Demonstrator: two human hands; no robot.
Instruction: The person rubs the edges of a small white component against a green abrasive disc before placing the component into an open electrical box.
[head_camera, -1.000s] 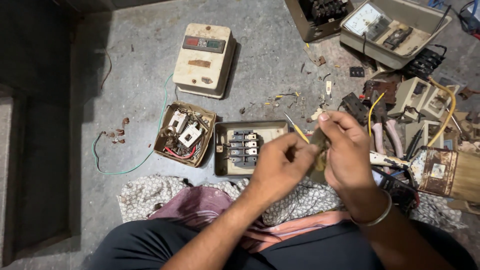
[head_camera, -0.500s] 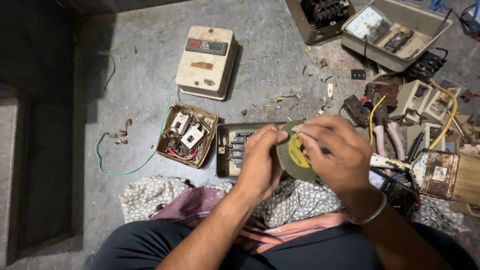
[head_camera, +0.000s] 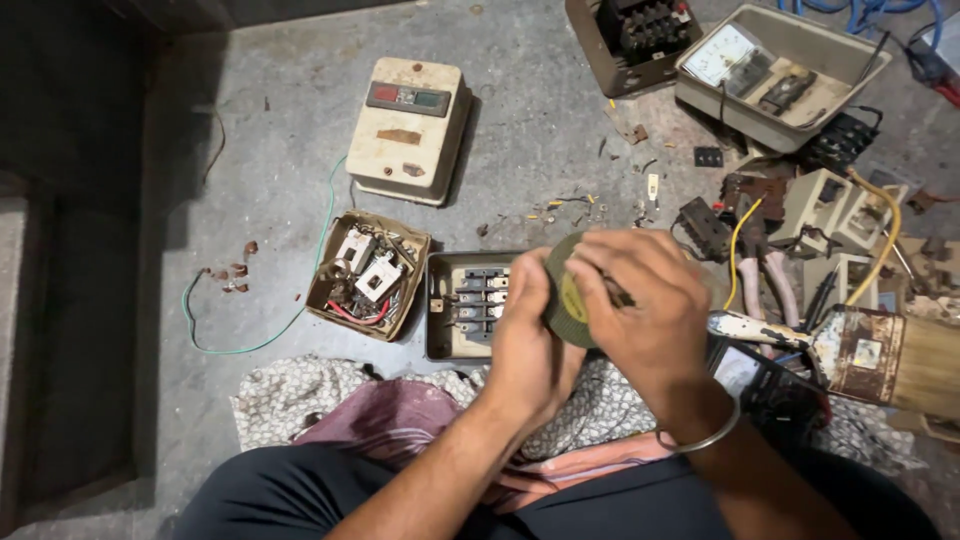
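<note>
Both hands meet at frame centre: left hand (head_camera: 530, 345) and right hand (head_camera: 645, 300) have fingers closed round a dark green disc w/ yellow middle (head_camera: 566, 300). Disc sits just above the open grey switch box (head_camera: 462, 318) on the floor; cream starter box (head_camera: 410, 128) upper left.

Both hands hide most of the green disc (head_camera: 562, 300).

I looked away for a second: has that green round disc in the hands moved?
Yes. The green disc, held by the left hand and right hand, has come closer to the open switch box on the floor.
</note>
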